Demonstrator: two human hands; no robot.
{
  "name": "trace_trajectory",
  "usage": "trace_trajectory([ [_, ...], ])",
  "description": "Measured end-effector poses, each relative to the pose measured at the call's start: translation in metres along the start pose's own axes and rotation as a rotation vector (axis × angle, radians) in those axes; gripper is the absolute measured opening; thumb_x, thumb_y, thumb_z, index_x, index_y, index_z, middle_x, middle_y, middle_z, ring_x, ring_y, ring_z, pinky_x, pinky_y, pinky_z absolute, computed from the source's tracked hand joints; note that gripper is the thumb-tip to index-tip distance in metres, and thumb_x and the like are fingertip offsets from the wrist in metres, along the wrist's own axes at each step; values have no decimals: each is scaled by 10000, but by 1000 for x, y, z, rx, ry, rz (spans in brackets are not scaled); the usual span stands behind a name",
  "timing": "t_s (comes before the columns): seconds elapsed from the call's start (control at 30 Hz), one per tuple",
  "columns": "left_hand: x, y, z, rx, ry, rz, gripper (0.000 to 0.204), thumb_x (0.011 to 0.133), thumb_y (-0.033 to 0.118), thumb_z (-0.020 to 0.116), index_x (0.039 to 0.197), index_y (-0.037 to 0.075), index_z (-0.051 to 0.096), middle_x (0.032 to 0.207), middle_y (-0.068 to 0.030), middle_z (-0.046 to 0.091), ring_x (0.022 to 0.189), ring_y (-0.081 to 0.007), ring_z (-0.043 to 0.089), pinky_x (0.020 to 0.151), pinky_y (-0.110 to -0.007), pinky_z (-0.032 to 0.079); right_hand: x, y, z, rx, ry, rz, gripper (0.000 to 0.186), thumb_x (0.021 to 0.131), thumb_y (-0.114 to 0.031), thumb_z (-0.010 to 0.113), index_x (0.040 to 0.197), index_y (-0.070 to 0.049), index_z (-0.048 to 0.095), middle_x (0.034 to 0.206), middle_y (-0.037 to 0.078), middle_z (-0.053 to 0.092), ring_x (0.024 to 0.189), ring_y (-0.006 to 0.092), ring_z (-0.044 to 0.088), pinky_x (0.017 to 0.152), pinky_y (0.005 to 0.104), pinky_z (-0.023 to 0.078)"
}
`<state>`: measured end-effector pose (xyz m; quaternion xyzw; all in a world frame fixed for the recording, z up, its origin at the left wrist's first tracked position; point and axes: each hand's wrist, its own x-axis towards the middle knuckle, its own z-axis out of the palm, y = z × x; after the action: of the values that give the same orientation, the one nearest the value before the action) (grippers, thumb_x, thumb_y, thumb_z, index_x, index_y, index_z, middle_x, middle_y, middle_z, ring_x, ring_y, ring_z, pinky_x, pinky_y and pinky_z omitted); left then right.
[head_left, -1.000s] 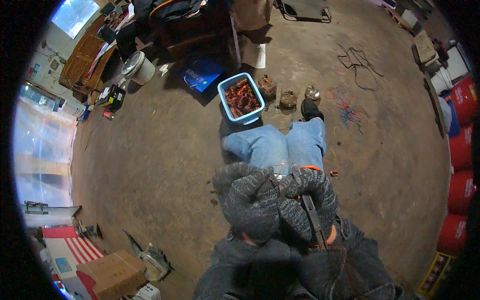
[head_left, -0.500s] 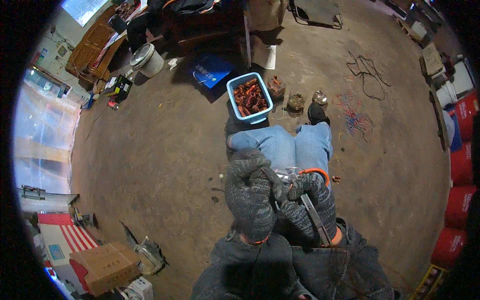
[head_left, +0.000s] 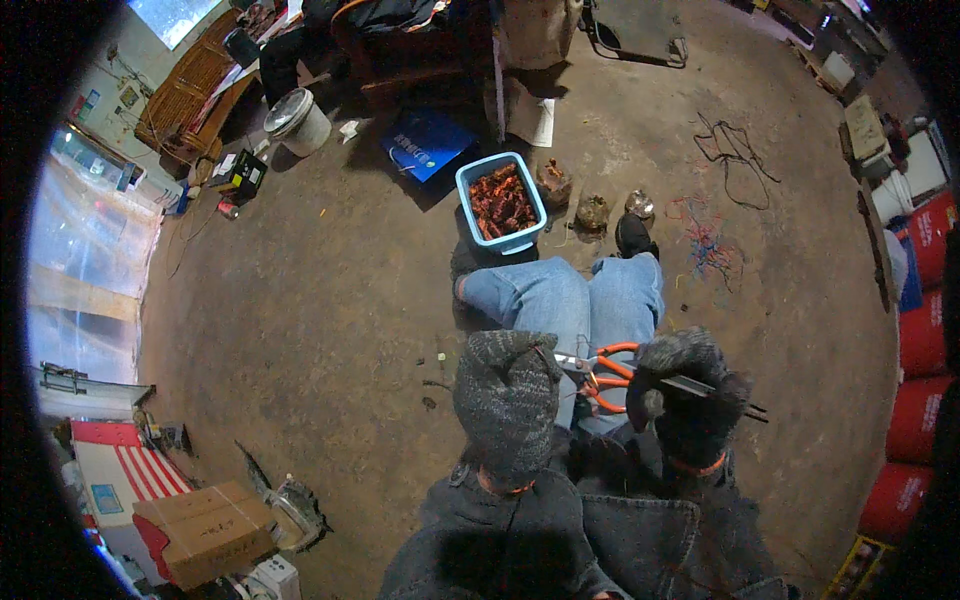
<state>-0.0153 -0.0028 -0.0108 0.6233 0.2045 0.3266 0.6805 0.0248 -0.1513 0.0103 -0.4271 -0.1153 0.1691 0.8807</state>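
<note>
Both my hands wear dark grey knit gloves, held over my lap. My left hand [head_left: 507, 400] is closed, its fingertips beside the silver end of orange-handled pliers [head_left: 612, 372]; what it grips is hidden by the glove. The pliers' orange handles point toward my right hand [head_left: 692, 392], and I cannot tell whether either hand holds them. My right hand is curled around long metal tweezers [head_left: 688, 384], whose two thin tips stick out to the right past the glove.
Ahead of my knees stands a blue tub [head_left: 540, 205] of reddish-brown scraps, with clear bags of bits [head_left: 592, 211] beside it. Coloured wire pieces [head_left: 710, 248] and a black cable [head_left: 735, 160] lie on the right floor. Red drums [head_left: 918, 410] line the right; a cardboard box [head_left: 215, 535] sits lower left.
My right hand has moved right, away from the left, and the tweezers have swung from pointing down toward me to pointing right. The orange handles now show more fully.
</note>
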Motion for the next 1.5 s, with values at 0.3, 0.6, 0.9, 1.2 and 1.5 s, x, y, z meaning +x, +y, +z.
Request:
trace_trajectory([
  [0.3,-8,7,0,177,-35,68,82,796,34,586,871,12,613,791,-91,622,708,-185,605,634,-298,486,7,8,4,-807,-290,-230,426,818,-378,558,1004,6,561,860,128,594,617,177,532,593,267,454],
  [0.6,-8,10,-5,99,-144,60,141,757,19,624,896,8,648,824,-102,648,733,-207,620,654,-317,498,14,27,-10,-897,-371,-199,372,795,-320,566,1017,-22,575,872,110,594,658,190,535,615,283,446],
  [0.9,-6,16,-5,206,-183,129,121,740,8,634,859,-8,646,779,-115,647,707,-203,628,631,-310,501,15,33,-15,-931,-401,-173,333,773,-263,575,1029,-49,589,883,92,594,700,203,539,636,300,438],
  [1.2,-7,16,-4,195,-134,135,117,728,2,634,844,-17,641,756,-95,639,682,-187,617,621,-298,493,15,35,-17,-963,-424,-181,318,751,-205,583,1041,-77,603,895,73,593,742,216,543,658,316,430],
  [1.5,-8,13,-11,322,-196,175,172,737,46,654,904,3,653,825,-119,652,746,-234,637,654,-331,515,12,36,-13,-972,-420,-136,329,729,-148,591,1053,-104,617,906,55,593,783,230,547,679,333,422],
])
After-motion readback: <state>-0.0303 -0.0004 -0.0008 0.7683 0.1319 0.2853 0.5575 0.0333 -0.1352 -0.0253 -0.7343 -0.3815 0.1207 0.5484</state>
